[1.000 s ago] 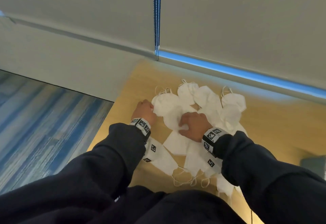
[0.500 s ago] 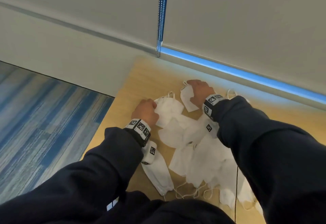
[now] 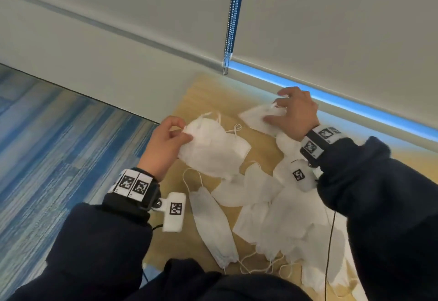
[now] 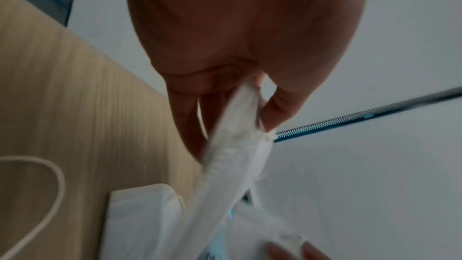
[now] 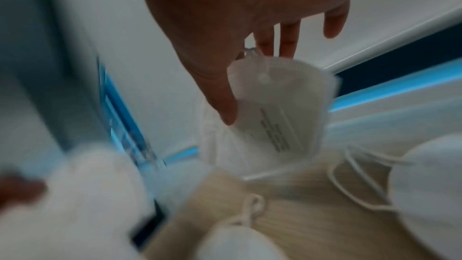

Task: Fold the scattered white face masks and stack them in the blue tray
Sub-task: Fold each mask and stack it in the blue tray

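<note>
I judge us barely started — my left hand (image 3: 166,145) pinches one mask (image 3: 213,151), my right hand (image 3: 295,115) grips another mask (image 3: 257,118) near the tabletop's (image 3: 208,92) far edge, the pile (image 3: 279,210) waits unfolded — no tray in view.

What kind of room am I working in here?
Probably an office or meeting room: a light wood-grain table against a window with a roller blind and bead chain, and blue striped carpet beside it.

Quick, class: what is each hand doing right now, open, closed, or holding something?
Left hand: closed, pinching the edge of a white mask.
Right hand: closed, gripping another folded mask by the window.
</note>
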{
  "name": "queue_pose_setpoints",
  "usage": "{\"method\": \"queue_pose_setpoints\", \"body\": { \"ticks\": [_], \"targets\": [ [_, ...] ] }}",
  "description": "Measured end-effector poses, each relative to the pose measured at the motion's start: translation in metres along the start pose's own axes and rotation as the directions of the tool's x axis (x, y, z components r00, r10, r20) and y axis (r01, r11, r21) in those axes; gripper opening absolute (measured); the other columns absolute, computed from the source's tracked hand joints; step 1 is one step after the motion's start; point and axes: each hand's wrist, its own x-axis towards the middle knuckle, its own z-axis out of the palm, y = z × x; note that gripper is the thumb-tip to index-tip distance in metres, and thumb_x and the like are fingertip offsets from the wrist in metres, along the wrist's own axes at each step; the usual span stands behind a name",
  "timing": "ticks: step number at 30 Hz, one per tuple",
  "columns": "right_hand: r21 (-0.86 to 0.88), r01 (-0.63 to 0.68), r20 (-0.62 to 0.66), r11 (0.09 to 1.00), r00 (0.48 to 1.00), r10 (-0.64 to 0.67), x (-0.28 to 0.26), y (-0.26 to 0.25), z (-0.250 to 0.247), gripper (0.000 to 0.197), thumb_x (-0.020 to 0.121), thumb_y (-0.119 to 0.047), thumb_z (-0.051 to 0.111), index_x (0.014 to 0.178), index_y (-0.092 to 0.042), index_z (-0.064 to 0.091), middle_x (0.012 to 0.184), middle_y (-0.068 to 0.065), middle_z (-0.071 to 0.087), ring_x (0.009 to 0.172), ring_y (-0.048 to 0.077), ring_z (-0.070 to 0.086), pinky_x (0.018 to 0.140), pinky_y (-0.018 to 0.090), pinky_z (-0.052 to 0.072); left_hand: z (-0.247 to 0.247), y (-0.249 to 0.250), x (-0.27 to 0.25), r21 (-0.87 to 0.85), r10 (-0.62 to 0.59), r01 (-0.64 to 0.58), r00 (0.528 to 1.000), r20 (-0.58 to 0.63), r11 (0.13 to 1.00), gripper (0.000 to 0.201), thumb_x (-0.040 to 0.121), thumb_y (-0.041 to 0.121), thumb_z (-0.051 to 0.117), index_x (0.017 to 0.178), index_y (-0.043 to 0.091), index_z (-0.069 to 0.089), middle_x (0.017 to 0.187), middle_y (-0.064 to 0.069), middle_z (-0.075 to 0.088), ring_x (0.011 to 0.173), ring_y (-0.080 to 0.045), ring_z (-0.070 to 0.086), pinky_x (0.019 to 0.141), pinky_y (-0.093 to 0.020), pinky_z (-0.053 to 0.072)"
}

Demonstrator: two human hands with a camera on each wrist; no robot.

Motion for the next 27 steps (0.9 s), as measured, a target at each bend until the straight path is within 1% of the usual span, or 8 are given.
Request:
{"method": "queue_pose_setpoints", "body": {
  "ticks": [2,5,10,15,19,22,25,27],
  "targets": [
    [0.375,-0.132,0.049,0.918,0.991,0.123,-0.021,0.000,-0.014,0.030,0.081,-0.042,0.080,0.099,-0.019,0.073,0.113,0.000,0.071,0.105,0.023,0.066,0.091,0.047,0.054,-0.003,-0.005,-0.005,0.143,-0.026,0.026,1.000,-0.004,0.989,0.044,0.086,0.000,0.064,0.106,0.036,0.050,0.097,0.001,0.072,0.086,-0.020,0.067,0.067,-0.034,0.051],
    [0.792,-0.378,0.272,0.480,0.922,0.277,-0.055,0.006,-0.015,0.025,0.085,-0.019,0.079,0.108,-0.013,0.071,0.104,0.008,0.077,0.097,0.030,0.074,0.084,0.048,0.061,0.000,-0.017,-0.014,0.423,-0.118,0.049,0.983,0.138,0.905,0.061,0.080,0.004,0.068,0.126,0.039,0.047,0.101,0.001,0.073,0.090,-0.019,0.070,0.073,-0.036,0.056],
    [0.847,-0.520,0.454,0.112,0.816,0.356,-0.108,0.017,-0.002,0.029,0.090,-0.004,0.067,0.119,-0.004,0.067,0.111,0.014,0.075,0.098,0.031,0.074,0.078,0.043,0.062,0.002,-0.009,-0.020,0.587,-0.012,-0.121,0.976,0.218,0.801,0.026,0.090,0.021,0.069,0.110,0.037,0.072,0.099,0.013,0.074,0.099,-0.014,0.068,0.085,-0.032,0.052],
    [0.850,-0.516,0.464,0.107,0.830,0.311,-0.148,0.016,-0.003,0.020,0.089,0.000,0.066,0.106,-0.009,0.073,0.098,0.009,0.074,0.090,0.026,0.071,0.072,0.039,0.062,0.025,0.071,-0.054,0.309,0.232,-0.367,0.888,0.397,0.877,0.064,0.085,0.005,0.078,0.134,0.035,0.052,0.085,0.000,0.076,0.084,-0.017,0.072,0.081,-0.028,0.055],
    [0.864,-0.485,0.448,0.135,0.863,0.235,-0.172,0.000,-0.010,0.009,0.087,-0.001,0.071,0.096,-0.001,0.069,0.074,0.004,0.067,0.062,0.016,0.062,0.053,0.026,0.053,0.059,0.109,-0.079,0.260,0.175,-0.526,0.640,0.748,0.810,0.026,0.083,0.006,0.081,0.103,0.020,0.071,0.094,0.010,0.076,0.092,-0.005,0.071,0.082,-0.018,0.050],
    [0.871,-0.485,0.472,0.083,0.871,0.139,-0.188,-0.014,-0.015,0.031,0.080,-0.007,0.079,0.102,0.010,0.068,0.082,0.016,0.063,0.064,0.022,0.059,0.057,0.029,0.051,0.090,0.099,-0.079,0.274,0.215,-0.699,0.526,0.823,0.661,0.018,0.087,0.010,0.076,0.101,0.022,0.075,0.095,0.020,0.070,0.096,0.001,0.064,0.085,-0.017,0.046],
    [0.888,-0.459,0.458,-0.010,0.884,0.099,-0.204,-0.022,-0.020,0.026,0.080,-0.008,0.076,0.104,0.003,0.071,0.084,0.017,0.061,0.067,0.024,0.058,0.058,0.030,0.052,0.103,0.074,-0.067,0.294,0.335,-0.790,0.521,0.785,0.539,0.021,0.088,0.019,0.074,0.100,0.036,0.070,0.115,0.015,0.061,0.113,-0.010,0.053,0.100,-0.033,0.042],
    [0.894,-0.447,0.447,-0.029,0.889,0.100,-0.214,-0.020,-0.023,0.028,0.087,-0.012,0.073,0.110,0.004,0.070,0.090,0.017,0.060,0.072,0.026,0.060,0.065,0.034,0.056,0.104,0.065,-0.066,0.301,0.338,-0.742,0.575,0.745,0.599,0.028,0.089,0.019,0.074,0.102,0.043,0.064,0.131,0.010,0.054,0.127,-0.012,0.047,0.108,-0.032,0.037]
  ]
}}
